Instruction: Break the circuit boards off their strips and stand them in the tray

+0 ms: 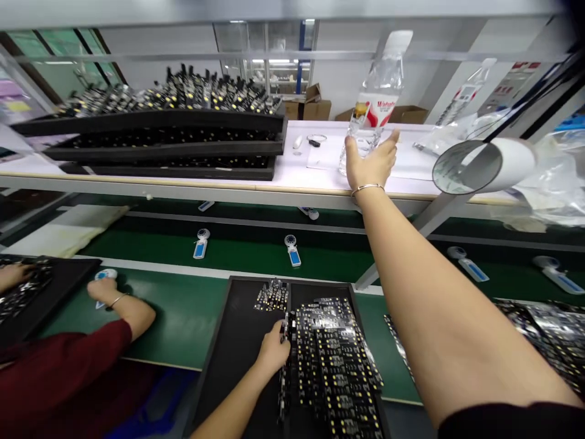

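Observation:
My right hand (372, 163) reaches up to the shelf at the lower part of a clear plastic water bottle (375, 100) with a red and white label. Its thumb and fingers are spread to either side of the bottle; whether they touch it is hard to tell. Below, my left hand (273, 352) grips an upright row of small black circuit boards (284, 384) in a black tray (247, 341). More circuit boards (340, 366) with yellow dots lie in overlapping rows in the tray's right half. A small cluster of boards (273, 295) sits at its far end.
Stacked black trays (183, 149) full of boards stand on the white shelf (292, 174). A cardboard tube (512, 163) and a second bottle (466, 91) are at right. White-and-blue devices (293, 251) lie on the green conveyor. A co-worker's hand (104, 289) holds one at left.

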Demonstrator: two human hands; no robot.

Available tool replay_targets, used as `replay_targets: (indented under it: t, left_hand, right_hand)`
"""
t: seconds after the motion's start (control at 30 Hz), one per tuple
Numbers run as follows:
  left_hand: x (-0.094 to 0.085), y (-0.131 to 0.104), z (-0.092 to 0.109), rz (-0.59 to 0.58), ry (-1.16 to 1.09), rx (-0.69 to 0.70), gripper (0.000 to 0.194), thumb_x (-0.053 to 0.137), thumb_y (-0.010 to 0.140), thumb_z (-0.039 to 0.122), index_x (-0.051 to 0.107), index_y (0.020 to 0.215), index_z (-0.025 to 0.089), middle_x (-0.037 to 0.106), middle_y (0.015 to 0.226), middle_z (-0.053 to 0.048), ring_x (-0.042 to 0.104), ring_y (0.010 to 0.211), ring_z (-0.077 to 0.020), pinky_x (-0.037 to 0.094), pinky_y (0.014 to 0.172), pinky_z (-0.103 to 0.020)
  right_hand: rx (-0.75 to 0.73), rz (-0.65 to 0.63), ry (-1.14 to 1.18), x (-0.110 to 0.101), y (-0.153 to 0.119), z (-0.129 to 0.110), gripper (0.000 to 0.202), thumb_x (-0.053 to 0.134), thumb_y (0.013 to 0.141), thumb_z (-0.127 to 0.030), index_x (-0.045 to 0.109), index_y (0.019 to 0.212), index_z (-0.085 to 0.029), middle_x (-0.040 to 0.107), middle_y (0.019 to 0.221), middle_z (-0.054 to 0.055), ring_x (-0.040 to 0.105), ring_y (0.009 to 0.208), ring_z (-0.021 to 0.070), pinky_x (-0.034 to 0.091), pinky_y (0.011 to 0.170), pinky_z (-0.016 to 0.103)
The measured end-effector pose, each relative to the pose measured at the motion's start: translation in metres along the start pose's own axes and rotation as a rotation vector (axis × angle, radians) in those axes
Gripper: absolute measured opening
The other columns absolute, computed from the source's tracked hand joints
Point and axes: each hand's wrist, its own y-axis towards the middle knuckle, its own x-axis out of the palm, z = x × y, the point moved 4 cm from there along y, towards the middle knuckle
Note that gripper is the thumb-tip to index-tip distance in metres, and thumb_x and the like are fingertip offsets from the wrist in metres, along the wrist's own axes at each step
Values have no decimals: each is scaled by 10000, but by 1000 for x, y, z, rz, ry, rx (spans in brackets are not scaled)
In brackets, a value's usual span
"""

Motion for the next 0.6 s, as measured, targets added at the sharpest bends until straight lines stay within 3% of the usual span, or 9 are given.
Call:
replay_targets:
  t: [0.1, 0.2, 0.27, 0.3, 0.37, 0.43, 0.53, 0.6]
  left_hand:
    - [-26, -16, 6, 70, -139, -13, 510, 641, 687, 223, 542, 1183, 159, 721, 844, -74, 671, 830, -244, 496, 763, -333]
    - [-61, -42, 11, 137, -296, -4, 452, 564, 732, 266, 515, 1170, 164, 693, 791, -50, 665, 764, -208, 504, 660, -304]
    - [-84, -65, 14, 130, -429, 15, 421, 527, 736, 265, 518, 1149, 182, 673, 781, -30, 655, 740, -181, 497, 624, -278]
    - [-94, -78, 14, 99, -505, 25, 411, 533, 726, 255, 533, 1132, 191, 665, 779, -20, 648, 723, -165, 489, 606, -258]
    - [-106, -104, 16, -2, -649, 29, 405, 578, 692, 227, 575, 1097, 206, 662, 783, -8, 632, 686, -142, 462, 564, -220]
    - [-111, -129, 18, -86, -715, 5, 391, 632, 671, 232, 613, 1061, 206, 668, 776, -9, 620, 649, -139, 444, 535, -209]
    - [-109, -154, 21, -136, -709, -91, 408, 635, 721, 437, 641, 1033, 174, 684, 786, -50, 620, 620, -163, 441, 522, -235]
    - [-104, -163, 22, -66, -719, -90, 536, 556, 755, 586, 615, 1095, 176, 691, 934, -91, 636, 683, -178, 456, 557, -256]
  right_hand:
    - [-150, 154, 104, -16, -6, -4, 772, 474, 885, -518, 246, 1345, 59, 427, 1245, 268, 416, 1164, 257, 273, 1044, 408]
    - [-356, 172, 158, -44, -56, -14, 578, 540, 848, -309, 379, 1301, 12, 422, 1304, 246, 349, 1260, 295, 243, 1090, 455]
    - [-561, 5, 196, -59, -127, -18, 480, 520, 815, -204, 460, 1260, -33, 477, 1281, 230, 368, 1276, 301, 273, 1088, 487]
    - [-728, -195, 213, -62, -174, -20, 459, 507, 785, -142, 503, 1242, -94, 520, 1266, 191, 394, 1273, 287, 301, 1083, 486]
    - [-935, -543, 221, -68, -276, -11, 689, 508, 664, -50, 441, 1339, -166, 449, 1394, 163, 347, 1331, 316, 352, 1054, 528]
    - [-1062, -737, 324, -77, -365, 2, 843, 560, 581, -89, 393, 1384, -289, 380, 1467, 106, 344, 1334, 366, 359, 1024, 615]
    - [-892, -859, 575, -90, -438, 16, 726, 552, 657, -133, 449, 1354, -308, 572, 1310, 74, 571, 1155, 291, 527, 914, 449]
    - [-535, -860, 685, -95, -450, 23, 472, 519, 783, -193, 582, 1236, -312, 683, 1138, 50, 658, 1013, 257, 575, 830, 372]
